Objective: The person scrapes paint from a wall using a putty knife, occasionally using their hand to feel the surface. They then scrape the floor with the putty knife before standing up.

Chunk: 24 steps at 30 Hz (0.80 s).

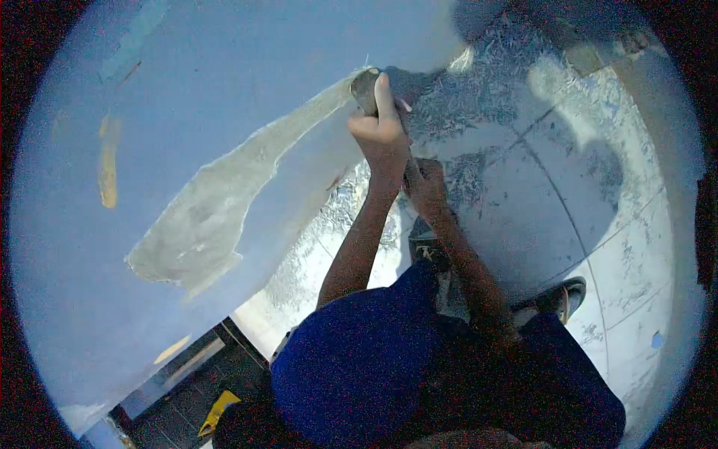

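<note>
My left hand [381,138] is closed around a scraper with a flat grey blade [364,91], its thumb stretched up along the tool. The blade rests at the upper end of a long bare grey patch [213,206] in the blue painted wall [247,75]. Just below and to the right, my right hand [428,188] is closed around the lower part of the same tool; the fingers hide most of the handle.
Paint flakes [464,97] litter the pale tiled floor [621,262] beside the wall. My shoe [430,251] and a sandalled foot [565,295] stand below my hands. At lower left, a yellow object [219,413] lies by dark tiles [179,419].
</note>
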Tool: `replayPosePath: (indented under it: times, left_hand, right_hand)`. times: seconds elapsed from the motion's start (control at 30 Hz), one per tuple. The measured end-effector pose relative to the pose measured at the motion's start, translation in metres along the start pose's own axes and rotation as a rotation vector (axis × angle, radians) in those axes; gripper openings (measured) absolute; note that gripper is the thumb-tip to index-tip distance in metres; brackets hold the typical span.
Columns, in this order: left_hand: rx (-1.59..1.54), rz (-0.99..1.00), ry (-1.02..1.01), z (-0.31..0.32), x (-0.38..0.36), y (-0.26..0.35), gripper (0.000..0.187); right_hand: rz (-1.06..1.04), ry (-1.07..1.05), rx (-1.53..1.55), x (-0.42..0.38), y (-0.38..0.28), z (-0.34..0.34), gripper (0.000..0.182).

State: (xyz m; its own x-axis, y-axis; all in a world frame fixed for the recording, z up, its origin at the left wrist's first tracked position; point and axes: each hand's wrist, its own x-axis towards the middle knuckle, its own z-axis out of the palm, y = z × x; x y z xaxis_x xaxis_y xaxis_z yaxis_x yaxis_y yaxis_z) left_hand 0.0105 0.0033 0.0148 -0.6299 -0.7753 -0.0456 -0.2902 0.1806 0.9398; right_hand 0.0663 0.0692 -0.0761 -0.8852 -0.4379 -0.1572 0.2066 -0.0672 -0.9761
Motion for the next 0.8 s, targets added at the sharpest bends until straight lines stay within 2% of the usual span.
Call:
replayPosePath:
  times: [0.07,0.1,0.2,0.23,0.27,0.33,0.4,0.47,0.53,0.57,0.6,0.63,0.67,0.73,0.77,0.8]
  left_hand:
    - [0.019,-0.050,0.055,-0.001,0.000,-0.003,0.030]
    - [0.078,0.037,0.057,-0.002,0.002,-0.002,0.030]
    - [-0.196,0.243,0.072,0.025,0.014,0.015,0.038]
    - [-0.166,0.126,0.053,0.020,0.012,0.016,0.038]
    - [-0.119,0.096,0.066,0.016,0.007,0.016,0.039]
    - [-0.056,0.073,0.094,0.012,0.000,0.014,0.040]
    - [-0.086,0.120,0.065,0.014,0.010,0.000,0.040]
    - [-0.126,0.069,0.036,0.014,0.010,0.000,0.036]
    - [-0.053,-0.047,0.020,0.004,0.001,0.001,0.037]
    - [-0.040,-0.049,0.025,-0.001,0.002,-0.009,0.037]
    - [-0.022,-0.041,0.022,0.002,0.006,-0.003,0.037]
    - [-0.037,0.149,0.065,0.009,0.011,0.000,0.044]
    - [-0.054,0.161,0.054,0.014,0.016,-0.001,0.043]
    - [-0.076,0.125,0.062,0.016,0.007,0.006,0.041]
    - [-0.055,0.025,-0.041,0.006,0.010,-0.002,0.030]
    - [-0.058,0.036,0.028,0.006,0.007,-0.003,0.032]
  right_hand:
    - [-0.098,-0.015,-0.065,0.003,0.021,0.000,0.049]
    - [-0.042,-0.061,-0.065,0.006,0.012,-0.005,0.048]
    - [0.030,0.037,-0.006,0.005,-0.016,-0.012,0.041]
    - [0.111,-0.015,-0.015,0.003,-0.023,-0.015,0.040]
    - [0.158,-0.057,-0.035,0.009,-0.027,-0.019,0.038]
    - [-0.131,0.025,-0.076,0.009,-0.005,-0.012,0.042]
    - [-0.158,-0.064,-0.118,0.010,0.000,-0.016,0.042]
    - [0.094,-0.034,0.056,0.004,-0.006,-0.012,0.044]
    - [0.151,-0.080,0.068,0.002,0.004,-0.008,0.045]
    - [0.259,-0.087,0.108,-0.001,0.003,-0.007,0.046]
    - [0.192,-0.084,0.056,0.006,-0.003,-0.012,0.047]
    - [0.134,-0.066,0.017,0.010,-0.007,-0.014,0.048]
    - [0.137,-0.044,-0.014,0.011,-0.007,-0.015,0.048]
    - [0.190,-0.025,-0.024,0.002,-0.004,-0.011,0.047]
    - [0.225,-0.028,-0.009,-0.003,-0.003,-0.009,0.046]
    - [0.225,-0.033,0.001,0.003,-0.005,-0.009,0.045]
